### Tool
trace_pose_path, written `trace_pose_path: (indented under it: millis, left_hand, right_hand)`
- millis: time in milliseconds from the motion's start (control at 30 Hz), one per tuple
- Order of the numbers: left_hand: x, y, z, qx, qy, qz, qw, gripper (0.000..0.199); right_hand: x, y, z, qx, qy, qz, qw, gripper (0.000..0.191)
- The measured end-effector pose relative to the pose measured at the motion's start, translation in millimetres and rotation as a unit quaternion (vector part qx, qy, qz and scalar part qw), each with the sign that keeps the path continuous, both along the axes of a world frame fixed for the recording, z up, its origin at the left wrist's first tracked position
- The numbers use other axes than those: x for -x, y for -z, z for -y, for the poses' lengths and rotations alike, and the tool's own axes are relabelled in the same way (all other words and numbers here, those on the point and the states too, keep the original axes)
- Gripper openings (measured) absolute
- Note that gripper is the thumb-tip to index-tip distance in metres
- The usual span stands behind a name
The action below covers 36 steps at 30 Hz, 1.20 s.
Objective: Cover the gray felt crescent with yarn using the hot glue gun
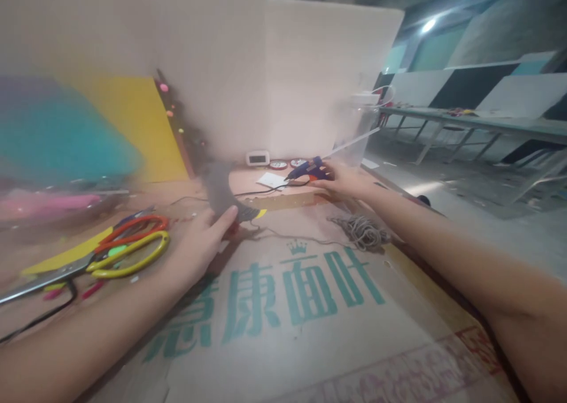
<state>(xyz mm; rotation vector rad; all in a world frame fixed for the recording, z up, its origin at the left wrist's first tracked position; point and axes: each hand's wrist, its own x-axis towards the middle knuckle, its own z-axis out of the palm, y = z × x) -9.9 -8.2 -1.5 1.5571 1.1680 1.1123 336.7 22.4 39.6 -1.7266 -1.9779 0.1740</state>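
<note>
My left hand point(210, 237) pinches the lower end of a curved piece wrapped in grey cord point(219, 190); a bit of yellow point(262, 213) shows at its tip. From that end a strand runs right to a loose bundle of grey cord point(364, 231) on the printed cardboard point(274, 344). Farther back, my right hand point(339, 180) is closed around the blue and orange glue gun point(308, 169), whose nozzle points left over a white card point(271, 181). A dark cable passes below the gun.
Scissors with red and yellow handles point(133, 252) lie at left beside yellow paper point(71, 252). A small white device point(257, 158) and two round tins point(279, 165) stand by the white panel point(305, 84). At right is another table point(487, 124).
</note>
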Motion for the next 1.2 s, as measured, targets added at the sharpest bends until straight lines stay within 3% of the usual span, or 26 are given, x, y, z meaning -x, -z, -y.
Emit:
trace_pose_path:
  millis: [100,267,400,467,600,733,833,933,1067,1200]
  left_hand:
    - [0,-5.5,2,-0.040,0.028,-0.047,0.998,0.039]
    - [-3,-10.0,2,-0.047,0.050,-0.034,0.997,0.036]
    - [-3,-4.5,-2,-0.054,0.063,-0.013,0.996,0.039]
    - [-3,-3.6,-3,-0.050,0.066,-0.009,0.997,0.040]
    - [-4,-6.2,0,-0.044,0.053,-0.007,0.998,0.039]
    - [-3,-3.6,-1,-0.057,0.035,0.007,0.998,0.036]
    - [-2,2.8,-6,-0.052,0.003,0.031,0.998,0.035]
    - [-2,7.4,-11,-0.042,-0.010,0.071,0.997,0.034]
    - [-4,6.9,-13,-0.023,-0.005,0.131,0.991,0.032]
    - [-6,2.2,-11,0.021,-0.001,0.177,0.984,0.033]
  right_hand:
    - [11,9.6,3,-0.028,0.008,-0.030,0.999,0.054]
    - [15,14.3,5,0.038,0.081,-0.011,0.996,0.039]
    - [10,18.6,2,-0.048,0.088,-0.039,0.994,0.043]
    - [6,16.6,1,-0.083,0.119,-0.072,0.987,0.045]
    - [10,0.1,3,-0.077,0.169,-0.113,0.976,0.043]
    - [44,-14.4,18,-0.140,0.066,-0.190,0.970,0.038]
    - [79,-13.9,37,-0.154,-0.032,-0.190,0.969,0.027]
    - [103,-7.5,55,-0.132,-0.026,-0.153,0.979,0.022]
    - [112,3.1,67,-0.152,0.021,-0.086,0.984,0.019]
    - [108,9.9,69,-0.158,-0.062,-0.055,0.984,0.023]
